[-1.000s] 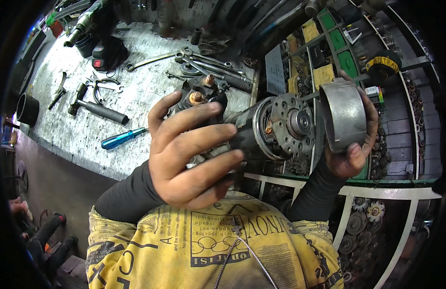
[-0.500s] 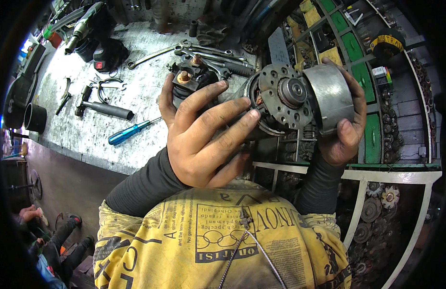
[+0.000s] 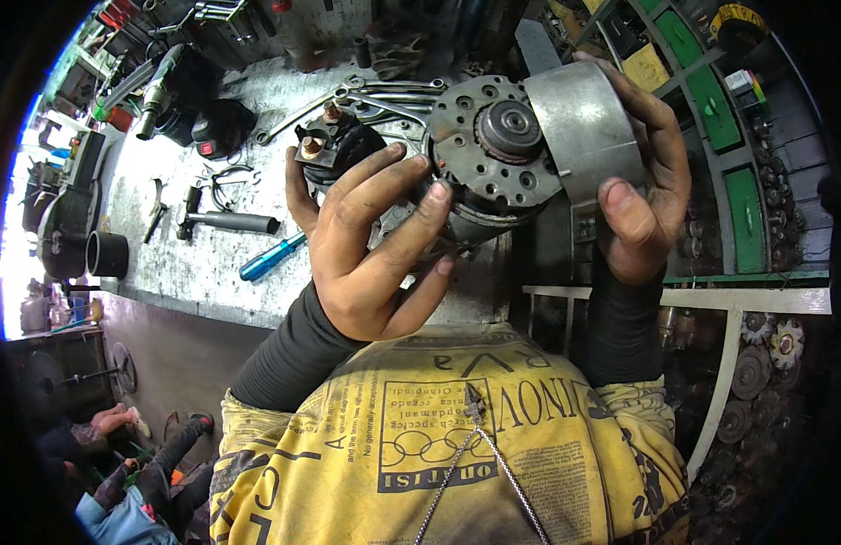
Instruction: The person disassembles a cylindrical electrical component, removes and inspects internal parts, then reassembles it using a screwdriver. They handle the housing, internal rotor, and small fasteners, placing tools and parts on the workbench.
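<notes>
My left hand (image 3: 366,254) grips a greasy starter motor (image 3: 470,218), its fingers wrapped over the body below a black solenoid end with two copper studs (image 3: 310,147). The motor's round, holed end plate (image 3: 461,123) and its central hub (image 3: 509,127) face up toward me, with a sliver of copper showing at the rim. My right hand (image 3: 648,209) holds a short, wide grey steel cylinder (image 3: 579,118) right beside the end plate, thumb at its lower edge and fingers behind it. Whether the cylinder touches the plate I cannot tell.
Behind lies a scuffed workbench (image 3: 184,272) with wrenches (image 3: 293,115), pliers (image 3: 222,186), a hammer (image 3: 230,221), a blue screwdriver (image 3: 271,259) and a cordless driver (image 3: 162,91). Green drawers (image 3: 716,104) and racks of parts stand at right. Other people's legs (image 3: 166,463) show at lower left.
Both hands have carried the motor and steel cylinder upward in the picture; the end plate has tilted to face more upward, and the cylinder now sits closer against it.
</notes>
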`<state>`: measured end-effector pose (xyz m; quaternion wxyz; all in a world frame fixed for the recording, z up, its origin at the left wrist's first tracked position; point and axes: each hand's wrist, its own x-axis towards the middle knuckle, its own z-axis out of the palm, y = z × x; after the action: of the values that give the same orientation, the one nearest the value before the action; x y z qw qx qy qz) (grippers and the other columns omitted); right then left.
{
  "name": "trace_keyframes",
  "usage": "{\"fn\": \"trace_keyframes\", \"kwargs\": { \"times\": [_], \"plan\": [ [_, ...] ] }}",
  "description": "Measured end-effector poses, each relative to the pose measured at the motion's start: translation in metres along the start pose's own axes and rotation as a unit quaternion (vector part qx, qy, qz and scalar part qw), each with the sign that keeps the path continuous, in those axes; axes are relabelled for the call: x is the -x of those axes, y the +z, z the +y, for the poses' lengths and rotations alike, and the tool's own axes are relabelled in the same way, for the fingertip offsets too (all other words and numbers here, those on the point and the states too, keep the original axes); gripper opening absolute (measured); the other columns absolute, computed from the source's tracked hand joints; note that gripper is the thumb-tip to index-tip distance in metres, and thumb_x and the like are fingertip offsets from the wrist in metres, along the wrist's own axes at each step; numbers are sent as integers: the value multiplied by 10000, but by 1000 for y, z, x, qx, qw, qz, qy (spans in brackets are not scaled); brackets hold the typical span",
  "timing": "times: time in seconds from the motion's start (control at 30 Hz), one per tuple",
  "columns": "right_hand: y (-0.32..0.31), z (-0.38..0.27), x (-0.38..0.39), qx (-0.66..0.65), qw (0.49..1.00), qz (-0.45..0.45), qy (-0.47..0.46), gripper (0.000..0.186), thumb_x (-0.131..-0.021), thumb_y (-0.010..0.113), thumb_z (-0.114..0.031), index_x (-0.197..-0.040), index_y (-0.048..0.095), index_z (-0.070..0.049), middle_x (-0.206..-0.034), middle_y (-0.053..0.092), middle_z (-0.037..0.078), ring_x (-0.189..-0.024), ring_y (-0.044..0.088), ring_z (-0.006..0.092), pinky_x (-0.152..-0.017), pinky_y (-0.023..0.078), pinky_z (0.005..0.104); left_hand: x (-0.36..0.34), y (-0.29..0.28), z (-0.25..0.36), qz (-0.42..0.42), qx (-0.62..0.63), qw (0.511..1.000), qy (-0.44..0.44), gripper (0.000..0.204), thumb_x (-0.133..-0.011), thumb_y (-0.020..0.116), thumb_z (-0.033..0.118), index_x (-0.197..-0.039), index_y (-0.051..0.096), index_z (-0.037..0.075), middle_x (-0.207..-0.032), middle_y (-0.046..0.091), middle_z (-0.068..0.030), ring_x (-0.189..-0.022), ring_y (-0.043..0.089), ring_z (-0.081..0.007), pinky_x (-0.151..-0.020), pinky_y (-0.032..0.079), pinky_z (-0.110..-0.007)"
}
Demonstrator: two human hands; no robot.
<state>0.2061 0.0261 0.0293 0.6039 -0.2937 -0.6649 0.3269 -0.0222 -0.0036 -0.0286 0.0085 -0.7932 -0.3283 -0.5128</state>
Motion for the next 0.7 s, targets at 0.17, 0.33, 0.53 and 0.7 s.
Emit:
{"fn": "trace_keyframes", "kwargs": {
  "times": [0.17, 0.33, 0.53, 0.7],
  "plan": [
    [3, 10, 5, -50, 998, 39, 22, 721, -673, 618, -219, -1342, 479, 9, -1205, 567, 159, -1096, 576, 230, -949, 466, 350, 7, -8, 0, 16, -24, 1000, 3, 453, -761, 661, 178, -1198, 609, 69, -1188, 635, -166, -1194, 550, -367, -1130, 118, -613],
    [4, 32, 5, -153, 982, 101, 36, 755, -730, 610, -347, -1363, 446, 30, -1221, 558, 189, -1098, 569, 253, -929, 465, 362, 14, -9, 9, 75, -61, 995, -8, 471, -800, 650, 199, -1236, 543, 59, -1199, 592, -188, -1147, 550, -378, -1061, 282, -599],
    [-1, 50, 5, -223, 966, 122, 50, 792, -759, 619, -391, -1359, 402, 78, -1269, 532, 248, -1168, 549, 325, -1010, 442, 431, 24, 21, 29, 212, 12, 977, 17, 548, -775, 687, 212, -1251, 513, 4, -1170, 542, -229, -1035, 561, -363, -845, 469, -478],
    [-3, 59, 2, -272, 955, 110, 41, 837, -755, 647, -400, -1357, 371, 112, -1275, 521, 284, -1184, 541, 361, -1031, 433, 453, 29, 29, 42, 165, 41, 985, -17, 581, -762, 698, 191, -1266, 504, -24, -1246, 505, -277, -1122, 551, -388, -936, 462, -460]
  ]
}}
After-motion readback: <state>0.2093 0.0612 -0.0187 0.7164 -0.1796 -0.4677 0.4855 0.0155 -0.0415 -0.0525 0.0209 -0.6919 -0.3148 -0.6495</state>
